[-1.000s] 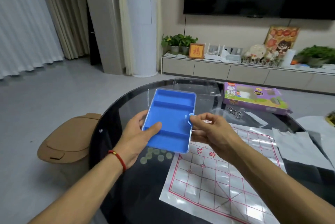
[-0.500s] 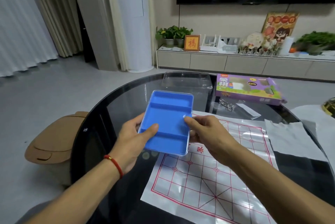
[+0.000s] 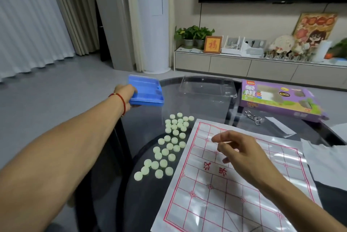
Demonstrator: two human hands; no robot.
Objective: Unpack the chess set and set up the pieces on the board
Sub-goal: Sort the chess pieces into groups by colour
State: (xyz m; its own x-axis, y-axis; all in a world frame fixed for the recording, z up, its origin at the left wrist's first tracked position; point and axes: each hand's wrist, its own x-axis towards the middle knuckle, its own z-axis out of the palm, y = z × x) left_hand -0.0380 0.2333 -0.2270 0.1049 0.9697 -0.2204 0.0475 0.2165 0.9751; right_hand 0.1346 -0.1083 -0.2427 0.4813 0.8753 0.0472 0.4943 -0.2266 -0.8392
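A round dark glass table (image 3: 197, 107) fills the lower half of the view. On its near right side lies a glossy white paper chessboard sheet ruled with a red grid and red characters (image 3: 225, 194), its left edge just beside the scattered pieces. Toward the far edge of the table sit a clear moulded plastic tray (image 3: 206, 87) and, to its right, a purple printed cardboard game box (image 3: 277, 100). A blue rectangular plastic tray with divided compartments (image 3: 148, 90) is held out over the table's far left edge, roughly level, gripped at its near left side by the left hand (image 3: 126, 93), fingers curled round its rim; a red string bracelet (image 3: 122, 100) circles that wrist. The right hand (image 3: 238, 149) hovers above the chessboard sheet, fingers loosely bent and holding nothing. A loose cluster of small round pale green chess pieces (image 3: 169, 145) lies on the glass between the blue tray and the sheet.
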